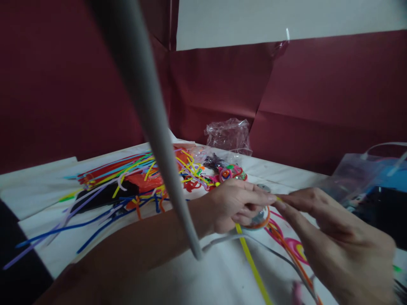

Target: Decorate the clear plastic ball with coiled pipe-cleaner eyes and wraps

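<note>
My left hand (235,205) is closed on a yellow pipe cleaner (251,260), whose long end trails down toward the bottom of the view. Its fingertips meet those of my right hand (340,245), which pinches a short yellow tip that shows between the two hands. Just behind and below the left fingers sits a round, clear-grey object with an orange rim (264,222), partly covered. Pink loops with a yellow centre (297,250) lie under the right hand, beside an orange strand (281,239).
Many coloured pipe cleaners (111,169) lie heaped at the left on white boards. A crumpled clear plastic bag (228,135) stands at the back. A thick grey rod (152,110) crosses close to the camera. A thin grey cord (263,245) runs below the hands; a translucent bag (352,178) is at right.
</note>
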The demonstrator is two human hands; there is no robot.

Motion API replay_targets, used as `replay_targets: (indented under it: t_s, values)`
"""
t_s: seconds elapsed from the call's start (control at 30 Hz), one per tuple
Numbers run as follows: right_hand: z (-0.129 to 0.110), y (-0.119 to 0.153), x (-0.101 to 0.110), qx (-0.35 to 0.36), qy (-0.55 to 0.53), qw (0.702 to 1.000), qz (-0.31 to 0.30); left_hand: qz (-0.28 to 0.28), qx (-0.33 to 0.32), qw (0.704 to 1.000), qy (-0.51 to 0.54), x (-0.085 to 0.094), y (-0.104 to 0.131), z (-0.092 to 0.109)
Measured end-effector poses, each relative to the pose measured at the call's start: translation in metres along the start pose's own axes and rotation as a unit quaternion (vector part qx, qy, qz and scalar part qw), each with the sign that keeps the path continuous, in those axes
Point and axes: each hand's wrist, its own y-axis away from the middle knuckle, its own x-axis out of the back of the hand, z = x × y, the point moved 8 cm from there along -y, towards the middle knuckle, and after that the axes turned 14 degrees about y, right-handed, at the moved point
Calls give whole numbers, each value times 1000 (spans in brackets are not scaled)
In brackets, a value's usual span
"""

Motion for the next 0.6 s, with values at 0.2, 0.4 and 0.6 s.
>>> replay_targets:
  t_s: [0.2, 0.4, 0.6]
  values:
    - [3, -3, -15, 86, 109, 989, -58, 130, -139, 964, -185, 20, -2, 20]
    - [-5, -1, -6, 91, 39, 994, -44, 85, -64, 986, -129, 15, -3, 12]
    - [11, 2, 1, -62, -118, 991, 17, -83, 57, 994, 53, -8, -2, -9]
